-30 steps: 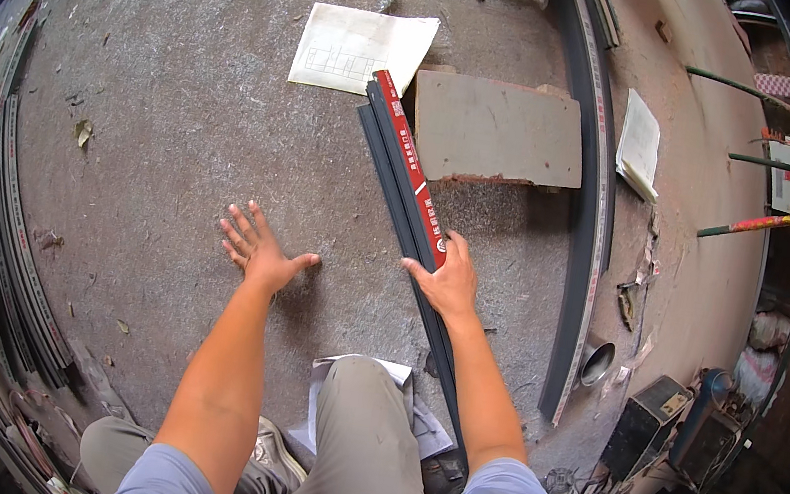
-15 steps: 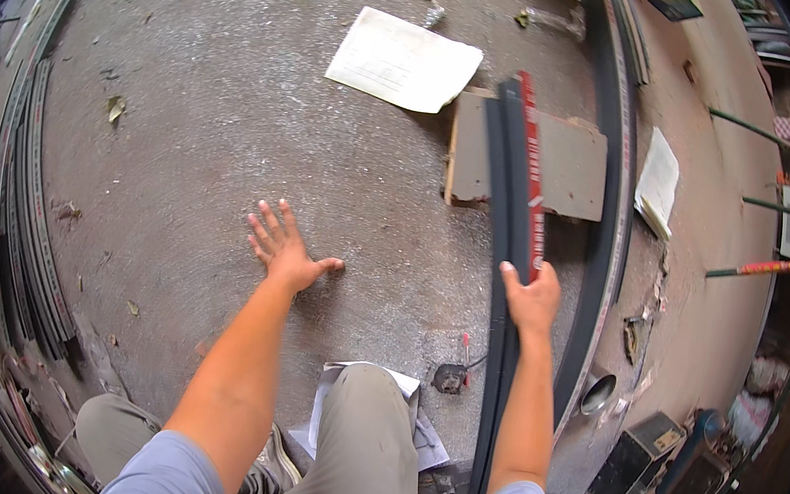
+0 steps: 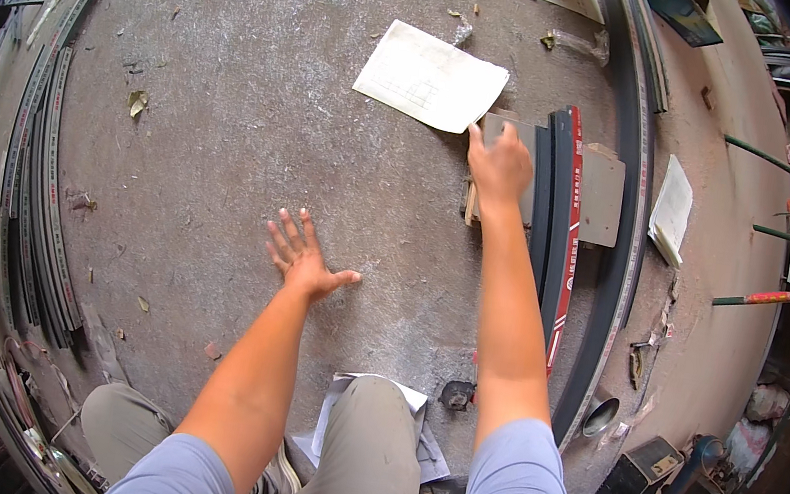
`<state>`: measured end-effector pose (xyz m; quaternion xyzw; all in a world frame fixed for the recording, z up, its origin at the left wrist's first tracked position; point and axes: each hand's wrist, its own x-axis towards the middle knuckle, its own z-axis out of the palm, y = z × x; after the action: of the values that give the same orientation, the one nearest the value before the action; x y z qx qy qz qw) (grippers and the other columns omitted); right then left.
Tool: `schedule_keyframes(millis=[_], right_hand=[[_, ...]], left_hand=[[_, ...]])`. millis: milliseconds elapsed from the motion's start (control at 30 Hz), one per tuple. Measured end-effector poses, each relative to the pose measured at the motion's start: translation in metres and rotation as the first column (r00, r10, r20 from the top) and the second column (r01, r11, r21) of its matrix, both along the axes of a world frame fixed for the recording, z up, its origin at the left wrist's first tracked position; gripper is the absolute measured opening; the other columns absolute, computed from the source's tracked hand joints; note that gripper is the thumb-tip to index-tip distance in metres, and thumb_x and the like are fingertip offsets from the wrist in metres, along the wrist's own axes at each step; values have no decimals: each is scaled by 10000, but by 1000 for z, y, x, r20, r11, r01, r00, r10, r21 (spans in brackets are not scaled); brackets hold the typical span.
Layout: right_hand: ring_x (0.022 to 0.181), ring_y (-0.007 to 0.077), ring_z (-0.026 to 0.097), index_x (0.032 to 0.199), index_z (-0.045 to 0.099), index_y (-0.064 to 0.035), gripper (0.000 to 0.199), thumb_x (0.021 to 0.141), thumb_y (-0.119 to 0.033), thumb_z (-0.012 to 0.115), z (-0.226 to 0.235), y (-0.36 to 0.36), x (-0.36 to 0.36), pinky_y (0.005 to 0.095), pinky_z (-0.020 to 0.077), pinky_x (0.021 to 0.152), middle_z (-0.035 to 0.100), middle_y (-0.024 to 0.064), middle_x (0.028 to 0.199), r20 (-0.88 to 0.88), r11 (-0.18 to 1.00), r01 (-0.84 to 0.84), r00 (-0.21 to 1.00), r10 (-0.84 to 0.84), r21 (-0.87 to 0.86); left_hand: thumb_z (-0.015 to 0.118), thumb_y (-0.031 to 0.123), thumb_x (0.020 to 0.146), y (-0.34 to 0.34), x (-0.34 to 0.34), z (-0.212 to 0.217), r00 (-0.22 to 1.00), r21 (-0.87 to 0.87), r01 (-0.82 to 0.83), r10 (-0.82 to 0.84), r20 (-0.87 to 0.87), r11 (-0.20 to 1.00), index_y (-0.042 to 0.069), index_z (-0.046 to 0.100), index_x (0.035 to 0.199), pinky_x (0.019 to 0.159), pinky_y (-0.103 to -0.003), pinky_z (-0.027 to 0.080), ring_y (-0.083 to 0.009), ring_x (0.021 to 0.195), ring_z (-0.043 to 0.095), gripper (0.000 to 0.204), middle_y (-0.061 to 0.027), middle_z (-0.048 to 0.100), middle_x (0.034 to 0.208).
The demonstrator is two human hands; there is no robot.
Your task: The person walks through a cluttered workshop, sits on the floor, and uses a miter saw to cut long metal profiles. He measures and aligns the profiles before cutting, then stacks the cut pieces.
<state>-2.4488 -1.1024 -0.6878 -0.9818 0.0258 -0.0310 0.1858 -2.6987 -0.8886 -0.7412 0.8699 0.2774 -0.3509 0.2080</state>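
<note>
From the head view, I have the right hand (image 3: 504,166) at the near right corner of the printed sheet (image 3: 429,75), with its thumb at or just beside the paper's edge. The fingers are curled and a little blurred, so I cannot tell whether they pinch the corner or merely meet it. The left hand (image 3: 305,265) is empty, palm down with fingers spread wide, low over the floor (image 3: 218,141); whether it bears weight there I cannot tell.

The bars (image 3: 545,202), with a red strip (image 3: 573,201) along their right side, lie across the grey board (image 3: 603,201), just right of the right hand. Neither hand grips them, and the right forearm hides their near end from me. A long rail (image 3: 613,298) runs beyond the board, roughly alongside them.

As for progress, I judge the bars to be set down and released. The sheet is the part I count as unfinished: it lies on the floor, its near right corner close to the board, and I see no clear lift in it. Well to the left, the stack (image 3: 48,198) of long strips has no hand near it.
</note>
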Motion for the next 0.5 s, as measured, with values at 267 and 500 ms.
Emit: schedule_keyframes(millis=[267, 500], right_hand=[[950, 410, 726, 1086, 762, -18, 313, 807, -148, 703, -28, 30, 92, 466, 566, 904, 745, 253, 1018, 242, 995, -8, 970, -15, 97], [928, 395, 714, 1011, 746, -38, 215, 823, -114, 677, -6, -13, 145, 468, 565, 844, 744, 199, 973, 435, 999, -15, 900, -8, 50]], left_hand=[[851, 752, 599, 1, -1, 2, 999, -18, -2, 2, 43, 1000, 54, -204, 1615, 1198, -658, -136, -475, 1464, -398, 1623, -280, -327, 1638], [861, 721, 619, 0, -1, 5, 1000, -21, -12, 12, 20, 1000, 73, -188, 1625, 1208, -653, -111, -471, 1482, -373, 1591, -267, -335, 1640]])
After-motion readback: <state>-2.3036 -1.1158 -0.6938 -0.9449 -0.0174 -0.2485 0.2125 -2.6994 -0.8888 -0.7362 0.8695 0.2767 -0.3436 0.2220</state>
